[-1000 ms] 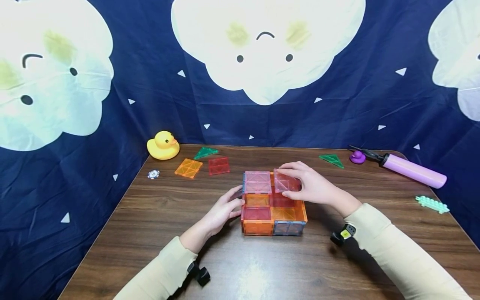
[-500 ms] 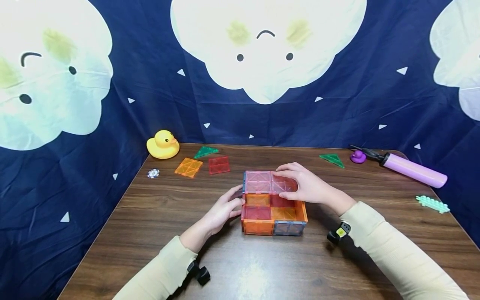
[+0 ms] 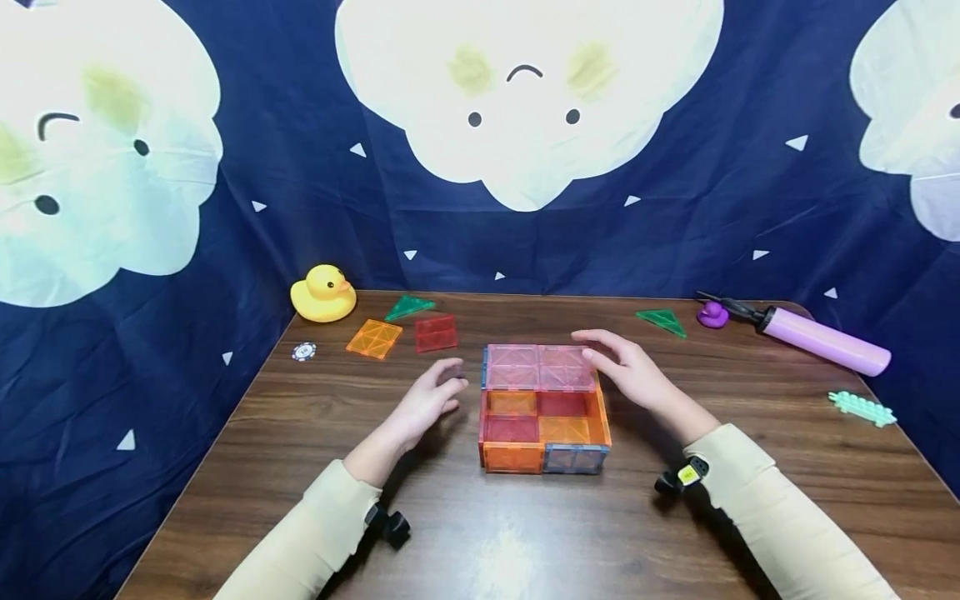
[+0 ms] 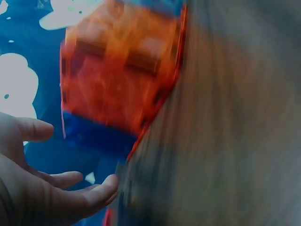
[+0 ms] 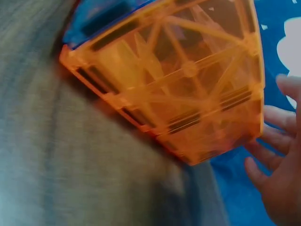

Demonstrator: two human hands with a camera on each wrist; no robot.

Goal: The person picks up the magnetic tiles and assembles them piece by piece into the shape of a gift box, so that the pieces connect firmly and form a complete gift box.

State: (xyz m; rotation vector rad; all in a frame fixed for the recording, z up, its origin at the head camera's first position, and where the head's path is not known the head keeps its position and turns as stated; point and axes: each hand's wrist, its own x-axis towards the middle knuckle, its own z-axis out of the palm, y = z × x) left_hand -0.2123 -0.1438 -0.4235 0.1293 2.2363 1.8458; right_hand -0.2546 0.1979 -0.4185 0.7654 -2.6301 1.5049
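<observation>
A low box of coloured magnetic tiles (image 3: 543, 433) stands at the middle of the wooden table (image 3: 315, 442). Two pink square tiles (image 3: 540, 367) lie side by side as a lid over its back half; the front half is uncovered. My left hand (image 3: 448, 382) hovers just left of the box with loosely curled fingers and holds nothing. My right hand (image 3: 600, 354) is spread by the box's back right corner, fingers straight, also empty. The left wrist view shows the blurred box (image 4: 122, 70) with relaxed fingers (image 4: 70, 188) beside it. In the right wrist view the orange wall (image 5: 188, 80) fills the frame, fingers (image 5: 277, 155) at the right.
At the back left are a yellow duck (image 3: 324, 292), a green triangle tile (image 3: 409, 306), an orange tile (image 3: 375, 337), a red tile (image 3: 437, 332) and a small chip (image 3: 303, 351). To the right lie another green triangle (image 3: 663, 321), a purple duck (image 3: 712, 313), a purple pump (image 3: 821, 342) and a mint piece (image 3: 862, 408).
The right hand laid the second pink tile flat on the box beside the first and let go. Both hands have drawn a little away from the box.
</observation>
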